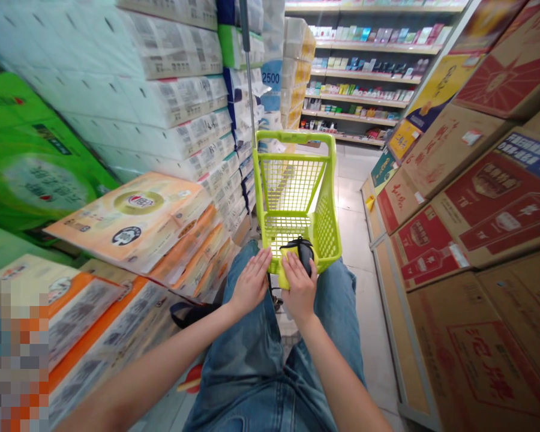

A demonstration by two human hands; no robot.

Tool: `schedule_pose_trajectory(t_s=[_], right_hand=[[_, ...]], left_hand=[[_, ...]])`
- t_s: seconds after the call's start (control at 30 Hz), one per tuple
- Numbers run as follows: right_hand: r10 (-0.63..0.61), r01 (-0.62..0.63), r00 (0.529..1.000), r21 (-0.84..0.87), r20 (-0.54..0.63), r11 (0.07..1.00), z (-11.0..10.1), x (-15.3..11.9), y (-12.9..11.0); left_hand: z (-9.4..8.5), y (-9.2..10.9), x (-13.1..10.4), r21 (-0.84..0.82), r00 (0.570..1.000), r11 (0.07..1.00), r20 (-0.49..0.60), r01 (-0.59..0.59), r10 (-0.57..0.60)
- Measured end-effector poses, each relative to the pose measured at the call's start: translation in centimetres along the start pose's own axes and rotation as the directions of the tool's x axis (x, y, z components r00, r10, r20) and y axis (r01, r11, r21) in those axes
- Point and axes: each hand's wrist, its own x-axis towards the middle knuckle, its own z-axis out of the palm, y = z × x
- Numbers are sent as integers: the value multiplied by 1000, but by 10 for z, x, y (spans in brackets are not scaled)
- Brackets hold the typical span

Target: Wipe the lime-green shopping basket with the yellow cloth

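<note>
A lime-green plastic shopping basket [330, 207] with lattice walls stands tilted between my knees, its handle bar at the far end. My left hand [252, 279] lies with straight fingers along the near left rim of the basket. My right hand [300, 282] presses a yellow cloth [284, 277] against the near rim, its fingers curved over it. Right beside those fingers is a shiny black item [305, 249] with a strap-like top; its kind I cannot make out. The right palm is hidden from view.
Stacked tissue packs [184, 90] rise on the left, with an orange-topped pack [162, 198] jutting near my left arm. Cardboard cartons [495, 186] line the right side. Shelves of small boxes [364, 66] stand at the back. A thin metal pole [251, 90] rises behind the basket.
</note>
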Motion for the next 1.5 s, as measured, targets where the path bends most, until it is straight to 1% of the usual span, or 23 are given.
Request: schedule_pose_trajectory(t_s=[0.07, 0.1, 0.13, 0.2, 0.27, 0.33, 0.47, 0.53, 0.6, 0.63, 0.7, 0.8, 0.87, 0.93, 1.0, 1.07, 1.13, 1.23, 1.3, 1.37, 1.43, 1.5], right_hand=[[-26, 25, 999, 30, 40, 999, 7, 4, -13], [-40, 37, 997, 37, 59, 999, 8, 5, -15], [-54, 51, 996, 42, 77, 998, 7, 5, -15], [-87, 83, 991, 48, 100, 995, 1, 2, -6], [-114, 109, 988, 46, 107, 993, -11, -3, 13], [-106, 105, 990, 11, 90, 994, -26, -9, 39], [-36, 36, 999, -123, -2, 992, -51, -14, 90], [-13, 6, 999, -164, -43, 986, -56, -13, 102], [11, -26, 997, -185, -83, 982, -54, -12, 100], [21, -39, 995, -187, -99, 982, -50, -11, 94], [15, -32, 994, -161, -107, 986, -41, -9, 75], [-31, 28, 998, -63, -56, 998, -22, -4, 38], [-46, 46, 999, -7, -11, 999, -10, 1, 15], [-55, 54, 998, 17, 27, 998, 0, 5, -2], [-71, 70, 996, 23, 55, 997, 4, 6, -8], [-102, 101, 992, 24, 77, 995, 0, 3, -3], [-129, 127, 988, 25, 89, 992, -10, -3, 13], [-107, 108, 992, -17, 59, 994, -33, -11, 51], [-56, 57, 998, -81, 11, 995, -47, -14, 79], [-3, -3, 999, -141, -41, 990, -56, -13, 99], [45, -61, 995, -181, -90, 982, -57, -10, 104], [73, -93, 991, -186, -113, 978, -49, -6, 91]], left_hand=[[0, -1, 0, -11, 1000, 1000, 2, -12, 12], [0, -1, 0, -14, 1000, 1000, 2, -17, 17], [0, -1, 0, -15, 1000, 1000, 2, -19, 19], [0, -2, 0, -10, 1000, 1000, -1, -15, 15], [1, -1, 1, -1, 1000, 1000, -9, -8, 8], [2, 0, 1, 6, 1000, 1000, -14, -6, 6], [3, 1, 2, 8, 1000, 1000, -17, -2, 2], [4, 2, 2, 4, 1000, 1000, -24, 2, -2], [5, 3, 2, 1, 999, 1000, -32, 8, -8], [6, 3, 2, -1, 999, 1000, -35, 10, -10], [7, 4, 2, -3, 999, 1000, -42, 15, -15], [8, 5, 1, -6, 998, 1000, -51, 28, -28], [9, 5, 0, -14, 998, 999, -55, 31, -32], [9, 4, 0, -28, 998, 999, -53, 20, -21], [8, 3, 0, -36, 999, 999, -52, 6, -8], [8, 2, 0, -30, 998, 1000, -55, 1, -3], [8, 1, 1, -18, 998, 1000, -58, 5, -6], [9, 1, 1, -14, 999, 1000, -54, 9, -10], [9, 2, 2, -14, 999, 1000, -51, 10, -11], [9, 2, 2, -13, 999, 1000, -50, 10, -11], [10, 3, 3, -13, 999, 1000, -51, 11, -12], [10, 5, 3, -16, 998, 1000, -54, 17, -18]])
